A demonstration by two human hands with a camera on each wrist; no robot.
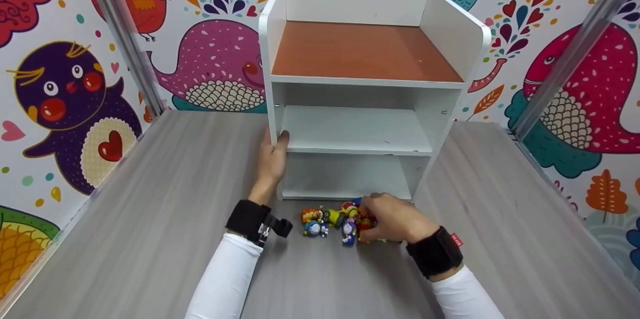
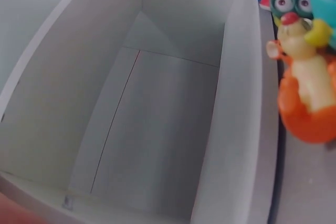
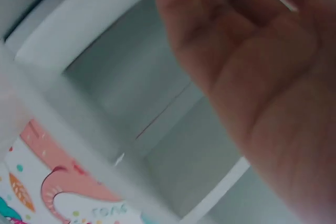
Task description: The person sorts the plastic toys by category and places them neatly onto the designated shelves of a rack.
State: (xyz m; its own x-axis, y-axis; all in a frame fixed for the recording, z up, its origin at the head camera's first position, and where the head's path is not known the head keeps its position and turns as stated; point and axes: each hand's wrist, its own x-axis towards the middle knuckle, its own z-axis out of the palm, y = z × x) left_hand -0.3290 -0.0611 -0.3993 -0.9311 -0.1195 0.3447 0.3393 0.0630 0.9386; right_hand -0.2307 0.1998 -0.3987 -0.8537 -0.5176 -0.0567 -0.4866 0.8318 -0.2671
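Observation:
A small white shelf unit (image 1: 350,151) with a brown top board stands upright on the grey floor. My left hand (image 1: 272,161) grips its left side panel, thumb on the front edge. Several colourful small toy figures (image 1: 332,218) lie in a cluster just before the lowest shelf. Over the cluster's right end is my right hand (image 1: 395,216), thumb and fingers bent around red and orange figures; I cannot tell whether it pinches one. In the left wrist view an orange figure with a cream belly (image 2: 310,87) lies beside the shelf's front edge. The right wrist view shows the palm (image 3: 262,77).
Walls printed with cartoon animals (image 1: 220,64) rise behind and on both sides. Grey wood-grain floor (image 1: 165,219) extends left and right of the shelf unit. Metal-coloured posts (image 1: 120,34) stand at the corners.

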